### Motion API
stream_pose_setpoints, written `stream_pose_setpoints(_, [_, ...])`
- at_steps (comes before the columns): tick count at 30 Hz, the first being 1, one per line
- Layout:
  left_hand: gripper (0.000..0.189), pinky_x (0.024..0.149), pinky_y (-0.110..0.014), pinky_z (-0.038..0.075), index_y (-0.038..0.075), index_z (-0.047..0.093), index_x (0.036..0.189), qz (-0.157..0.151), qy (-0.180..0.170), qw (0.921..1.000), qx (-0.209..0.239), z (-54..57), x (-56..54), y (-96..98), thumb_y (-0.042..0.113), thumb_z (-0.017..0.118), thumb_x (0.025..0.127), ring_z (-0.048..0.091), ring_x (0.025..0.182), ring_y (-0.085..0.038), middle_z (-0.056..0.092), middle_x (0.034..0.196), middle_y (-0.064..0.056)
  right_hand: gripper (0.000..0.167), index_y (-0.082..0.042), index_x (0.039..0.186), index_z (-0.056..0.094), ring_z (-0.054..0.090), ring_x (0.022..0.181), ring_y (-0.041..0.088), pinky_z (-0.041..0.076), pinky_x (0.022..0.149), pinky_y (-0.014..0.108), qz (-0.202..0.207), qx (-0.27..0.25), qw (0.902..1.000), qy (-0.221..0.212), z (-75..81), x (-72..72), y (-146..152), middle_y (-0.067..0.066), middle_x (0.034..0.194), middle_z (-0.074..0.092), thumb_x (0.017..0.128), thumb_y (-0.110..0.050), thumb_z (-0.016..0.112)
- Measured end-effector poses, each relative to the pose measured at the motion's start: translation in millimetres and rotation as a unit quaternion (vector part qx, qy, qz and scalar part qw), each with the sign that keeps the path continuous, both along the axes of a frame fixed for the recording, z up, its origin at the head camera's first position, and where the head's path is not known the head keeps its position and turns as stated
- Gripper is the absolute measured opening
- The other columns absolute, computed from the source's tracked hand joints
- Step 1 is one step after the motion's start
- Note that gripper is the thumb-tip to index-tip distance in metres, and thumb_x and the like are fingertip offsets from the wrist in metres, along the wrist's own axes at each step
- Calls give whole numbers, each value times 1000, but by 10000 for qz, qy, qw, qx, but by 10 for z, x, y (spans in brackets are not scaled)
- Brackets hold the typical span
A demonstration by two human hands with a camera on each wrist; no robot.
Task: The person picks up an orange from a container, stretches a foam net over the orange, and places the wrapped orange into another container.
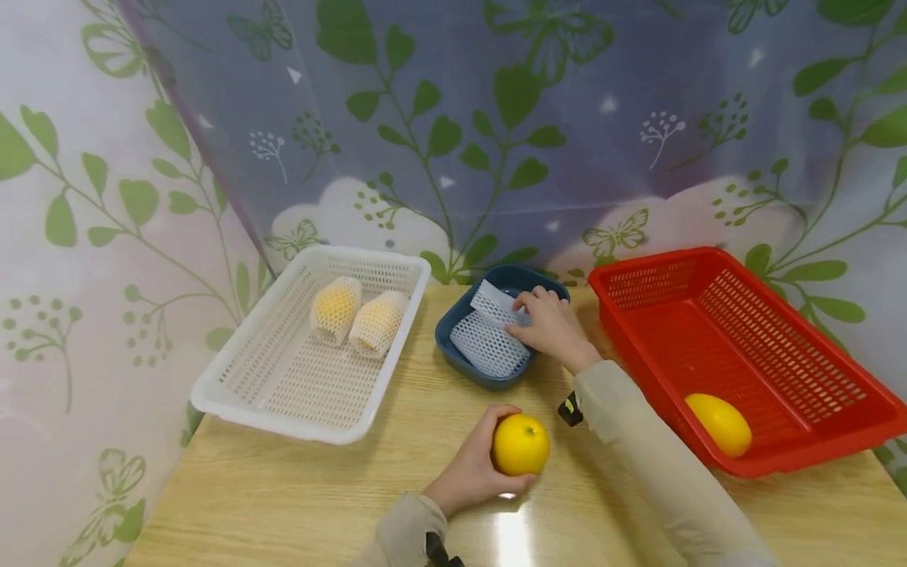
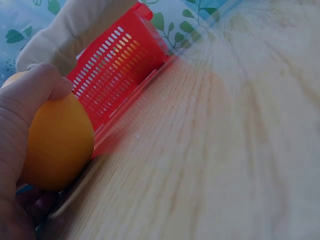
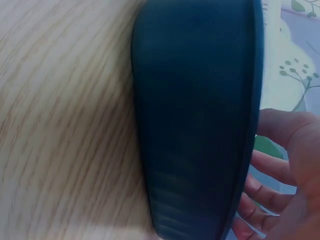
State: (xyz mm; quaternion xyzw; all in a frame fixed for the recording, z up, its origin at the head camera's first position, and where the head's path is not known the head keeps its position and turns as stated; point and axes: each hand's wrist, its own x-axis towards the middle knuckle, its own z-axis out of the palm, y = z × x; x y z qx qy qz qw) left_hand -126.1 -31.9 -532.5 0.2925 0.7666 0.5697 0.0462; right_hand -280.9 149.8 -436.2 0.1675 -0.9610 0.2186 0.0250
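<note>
My left hand (image 1: 473, 465) holds a yellow, orange-like fruit (image 1: 521, 445) just above the table's near middle. In the left wrist view, thumb and fingers curve round the fruit (image 2: 60, 140). Over the right side of a dark blue basin (image 1: 453, 358), my right hand (image 1: 553, 324) reaches in from above. Its thumb and forefinger are at the upper white foam net (image 1: 494, 302); whether they pinch it cannot be made out. A second foam net (image 1: 489, 346) lies below it. The right wrist view shows the basin's outer wall (image 3: 195, 110), which hides the fingertips of the right hand (image 3: 285, 175).
On the left stands a white plastic basket (image 1: 283, 417) with two yellow fruits in foam nets, one (image 1: 336, 309) beside the other (image 1: 379, 324). A red basket (image 1: 680, 346) on the right holds a bare yellow fruit (image 1: 719, 425). A patterned curtain (image 1: 453, 118) hangs behind the wooden table (image 1: 298, 496).
</note>
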Motion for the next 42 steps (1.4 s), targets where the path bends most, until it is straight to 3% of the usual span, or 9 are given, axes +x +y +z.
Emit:
stream_pose_setpoints(5, [85, 102, -38, 45, 11, 39, 140, 14, 12, 10000, -1, 0, 4, 0, 18, 88, 71, 54, 117, -15, 50, 135, 1, 22, -5, 97, 68, 51, 90, 31, 37, 81, 46, -42, -104, 9997, 224, -43, -22, -7, 11, 94, 60, 88, -25, 71])
stream_pose_setpoints(9, [85, 102, -37, 45, 12, 38, 140, -3, 8, 10000, 7, -13, 6, 2, 18, 88, 71, 54, 118, -14, 50, 135, 1, 14, -4, 93, 68, 53, 84, 30, 39, 79, 46, -135, -488, 9971, 574, -55, -16, 7, 10, 86, 61, 89, -17, 68])
stream_pose_setpoints(16, [86, 103, -38, 44, 13, 39, 140, -5, 67, 10000, 36, -31, -11, -10, 16, 89, 71, 53, 118, -16, 50, 135, -1, 18, -3, 99, 68, 55, 84, 29, 45, 78, 44, -399, -976, 9931, 522, 81, 51, 50, 13, 90, 64, 90, -20, 68])
stream_pose_setpoints(23, [86, 101, -37, 45, 10, 39, 140, 39, 192, 9998, -13, -48, -17, -7, 20, 89, 71, 54, 117, -15, 50, 134, 0, 19, -3, 100, 67, 55, 75, 27, 47, 68, 37, -649, -1614, 9827, 642, 232, 157, 69, 13, 90, 64, 91, -20, 68])
stream_pose_setpoints(28, [86, 101, -37, 45, 10, 39, 141, 43, 63, 10000, 58, -34, -12, 3, 24, 88, 73, 53, 118, -14, 49, 135, 2, 19, -2, 98, 68, 54, 72, 26, 46, 65, 35, -788, -2156, 9686, 954, 394, 291, 59, 13, 85, 65, 89, -18, 71])
stream_pose_setpoints(32, [81, 104, -37, 43, 8, 38, 141, 6, 20, 9999, 105, -27, -10, -5, 28, 84, 77, 51, 120, -16, 49, 138, -4, 16, -2, 96, 69, 54, 71, 24, 46, 65, 33, -774, -2534, 9572, 1165, 487, 437, 63, 11, 83, 66, 89, -17, 73])
stream_pose_setpoints(38, [62, 112, -35, 33, 4, 35, 144, -173, -324, 9985, 404, -24, -7, -33, 24, 64, 94, 44, 130, -18, 44, 144, -13, 14, -4, 93, 69, 55, 70, 21, 47, 65, 30, -614, -2787, 9471, 1467, 583, 656, 76, 8, 81, 65, 88, -16, 74])
stream_pose_setpoints(42, [46, 102, -32, 42, -1, 40, 140, 61, -145, 9963, 846, -12, -6, -28, 11, 53, 98, 50, 121, -28, 49, 137, -19, 13, -4, 93, 69, 54, 71, 19, 46, 66, 28, -606, -2996, 9390, 1574, 634, 785, 84, 7, 80, 63, 88, -14, 75])
